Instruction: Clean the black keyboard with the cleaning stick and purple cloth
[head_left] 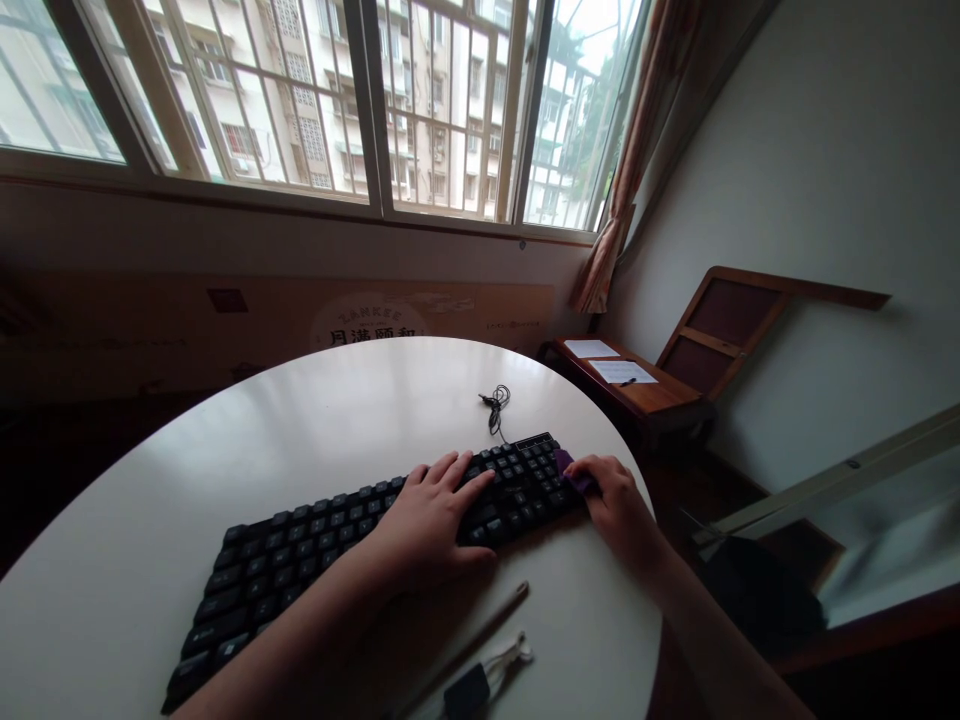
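Observation:
A black keyboard [300, 545] lies at a slant across the round white table [337, 390]. My left hand [433, 510] rests over its middle with fingers spread, covering some of the keys. At the keyboard's right end, my right hand [619, 505] is closed on a purple cloth [568, 468], which touches the edge by the number keys. Bundled in a loop behind the keyboard is its black cable [495, 402]. In front of my left hand lie a thin stick-like tool [480, 635] and a small dark object with a white looped part [469, 690].
The table's rounded edge runs close by my right forearm. Beyond it stands a low wooden bench [660, 398] with paper sheets [622, 372] and a pen on it. A long printed cardboard box [277, 310] leans under the barred window. A curtain [611, 250] hangs at the corner.

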